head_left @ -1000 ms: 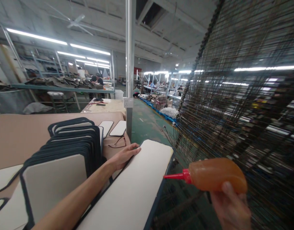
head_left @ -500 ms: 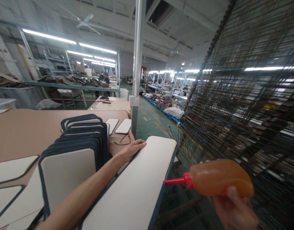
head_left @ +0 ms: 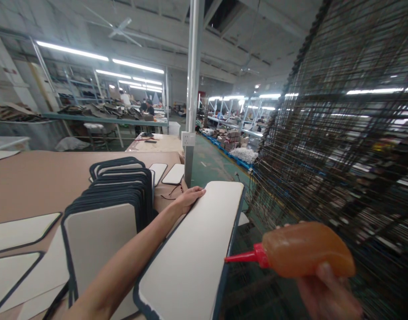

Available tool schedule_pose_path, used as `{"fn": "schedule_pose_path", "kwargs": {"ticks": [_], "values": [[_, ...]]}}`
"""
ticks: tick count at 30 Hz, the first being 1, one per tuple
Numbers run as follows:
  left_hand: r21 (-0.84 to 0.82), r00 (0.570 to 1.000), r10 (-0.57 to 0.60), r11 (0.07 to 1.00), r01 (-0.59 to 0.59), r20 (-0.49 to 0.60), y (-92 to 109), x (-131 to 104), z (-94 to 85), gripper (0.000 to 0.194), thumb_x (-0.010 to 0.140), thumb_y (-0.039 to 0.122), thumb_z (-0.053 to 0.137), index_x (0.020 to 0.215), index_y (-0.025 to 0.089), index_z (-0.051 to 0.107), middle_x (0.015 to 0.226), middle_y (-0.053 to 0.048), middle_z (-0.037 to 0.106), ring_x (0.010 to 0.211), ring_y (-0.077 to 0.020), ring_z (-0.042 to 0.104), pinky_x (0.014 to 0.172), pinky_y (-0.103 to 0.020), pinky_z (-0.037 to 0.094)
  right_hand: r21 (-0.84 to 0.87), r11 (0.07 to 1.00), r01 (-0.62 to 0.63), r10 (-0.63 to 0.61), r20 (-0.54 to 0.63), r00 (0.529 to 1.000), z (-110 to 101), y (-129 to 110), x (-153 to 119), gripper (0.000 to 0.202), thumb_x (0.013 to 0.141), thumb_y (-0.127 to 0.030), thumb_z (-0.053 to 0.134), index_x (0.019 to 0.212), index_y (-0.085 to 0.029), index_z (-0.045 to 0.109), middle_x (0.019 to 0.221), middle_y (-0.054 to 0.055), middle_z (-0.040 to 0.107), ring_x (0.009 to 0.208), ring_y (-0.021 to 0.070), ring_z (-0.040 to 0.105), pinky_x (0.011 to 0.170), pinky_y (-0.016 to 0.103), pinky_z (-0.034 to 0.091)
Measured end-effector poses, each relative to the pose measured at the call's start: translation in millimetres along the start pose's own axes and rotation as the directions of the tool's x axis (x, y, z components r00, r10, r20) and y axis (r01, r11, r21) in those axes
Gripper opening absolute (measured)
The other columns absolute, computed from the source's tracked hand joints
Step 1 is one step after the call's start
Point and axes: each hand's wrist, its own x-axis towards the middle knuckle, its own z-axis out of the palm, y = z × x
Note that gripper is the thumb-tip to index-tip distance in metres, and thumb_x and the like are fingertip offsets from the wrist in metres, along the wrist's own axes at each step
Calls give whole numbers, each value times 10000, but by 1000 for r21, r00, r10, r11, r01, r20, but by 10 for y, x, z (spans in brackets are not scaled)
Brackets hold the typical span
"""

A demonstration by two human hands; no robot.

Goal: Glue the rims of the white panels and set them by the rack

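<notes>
My left hand grips the far left edge of a long cream panel with rounded corners and a dark blue border. The panel is held tilted beyond the table's edge. In my right hand is an amber squeeze bottle lying on its side, its red nozzle pointing left. The nozzle tip is at the panel's right edge, touching or very close to it. Left of my forearm stands a row of similar dark-edged panels, packed upright.
More panels lie flat on the brown tabletop at left. Two small panels lie near a metal post with a socket. A tall wire rack stands close on the right. People work at far tables.
The panel has shifted so its near rounded corner now shows. The nozzle tip has moved slightly down and nearer along the right edge. The view has turned a little left.
</notes>
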Motion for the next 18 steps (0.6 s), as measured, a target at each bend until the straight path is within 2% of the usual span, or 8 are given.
{"fn": "schedule_pose_path", "kwargs": {"ticks": [3,7,10,15,18], "values": [[11,1000,-10,1000,10,-19,19,41,3,287,627,308,729,737,139,524,567,29,562,463,-88,509,464,-208,381,-31,999,17,-16,45,999,-72,47,-3,451,636,-310,680,1078,-318,585,935,14,694,951,253,618,829,438,509],[20,998,-16,1000,17,-53,44,83,4,261,650,291,714,737,138,521,554,27,559,460,-92,511,462,-209,379,-45,999,-1,7,129,992,-121,75,-25,409,687,-339,633,1093,-328,578,990,11,680,1006,269,594,863,479,488],[24,997,-20,999,22,-74,58,103,-6,233,671,273,699,728,140,515,537,30,555,448,-90,506,454,-206,376,-25,999,-36,39,118,992,-118,65,-56,435,688,-342,623,1118,-326,562,1011,18,675,1008,272,594,869,485,481],[16,993,-31,999,33,-112,75,120,-37,185,706,240,668,722,142,512,515,32,552,416,-85,490,448,-209,384,45,989,-144,139,102,985,-74,17,-94,520,614,-322,664,1123,-321,560,1034,30,668,971,284,611,886,488,467],[5,991,-35,999,36,-126,82,127,-57,165,720,231,654,713,137,518,512,22,555,414,-95,499,445,-218,390,35,991,-131,128,65,990,-47,-8,-103,562,554,-286,707,1098,-332,576,1061,14,659,998,270,599,931,450,441]]}}
